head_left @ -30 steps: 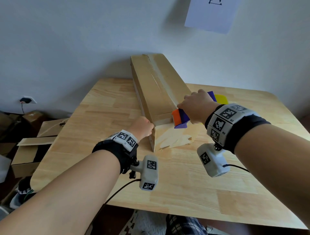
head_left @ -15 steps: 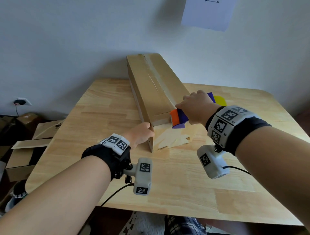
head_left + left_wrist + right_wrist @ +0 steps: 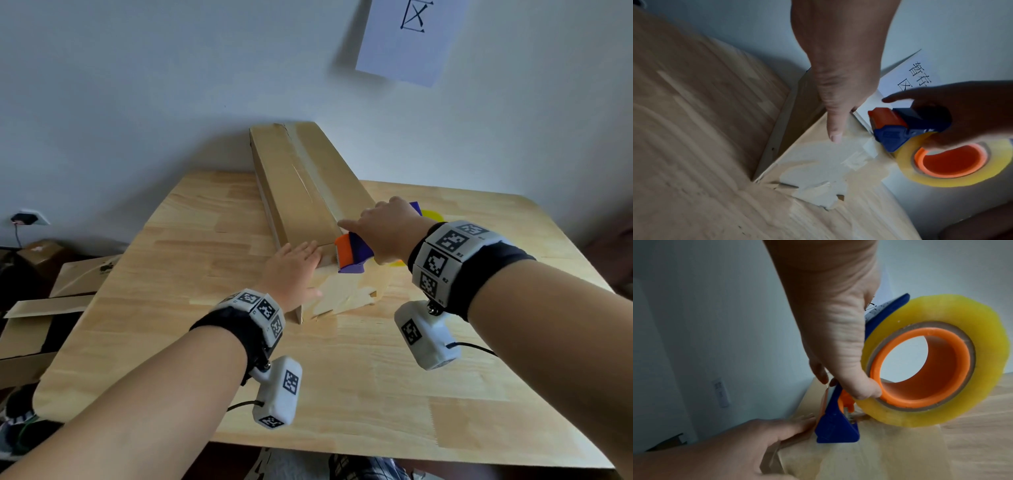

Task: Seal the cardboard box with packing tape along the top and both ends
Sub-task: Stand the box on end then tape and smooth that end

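Observation:
A long cardboard box (image 3: 301, 185) lies on the wooden table (image 3: 376, 394), running away from me toward the wall, with a strip of tape along its top seam. My left hand (image 3: 294, 263) lies flat on the near end of the top, fingers straight, thumb (image 3: 834, 129) pointing down over the near end face (image 3: 818, 159), which has a pale torn patch. My right hand (image 3: 390, 229) grips a blue and orange tape dispenser (image 3: 352, 253) at the near top edge, just right of the left hand. Its yellowish tape roll (image 3: 982, 337) hangs beside the end face.
The box's far end is close to the wall, where a white sheet of paper (image 3: 411, 37) hangs. Flattened cardboard pieces (image 3: 41, 308) lie on the floor left of the table, below a wall outlet (image 3: 24, 219). Bare tabletop surrounds the box.
My left hand was a fist beside the box's near left corner; it has opened and moved up onto the top. The right hand and dispenser stay at the near top edge.

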